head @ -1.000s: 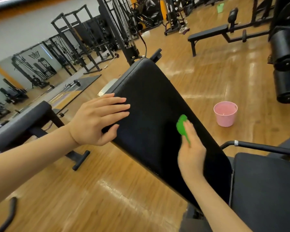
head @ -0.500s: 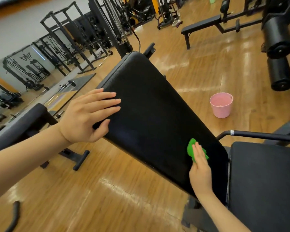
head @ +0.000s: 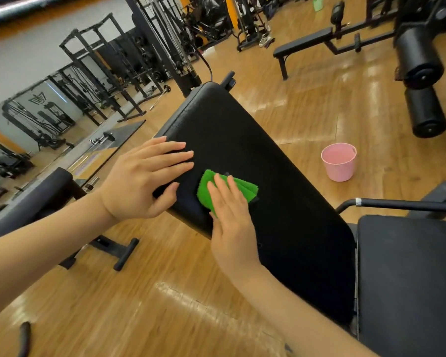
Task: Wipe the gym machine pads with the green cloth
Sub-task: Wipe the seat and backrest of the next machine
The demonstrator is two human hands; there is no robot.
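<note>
green cloth (head: 227,190) slid up near back pad (head: 268,191) left edge, beside left hand (head: 142,180)

Single head-worn view, wide-angle, facing forward and down. Camera sits close above the left hand (head: 142,181) and right hand (head: 232,228), both forearms entering from the lower edge. Beyond the hands the frame tilts, taking in the wooden floor (head: 165,305). No second view.

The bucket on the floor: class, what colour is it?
Pink; the bucket shows in the head view.
</note>
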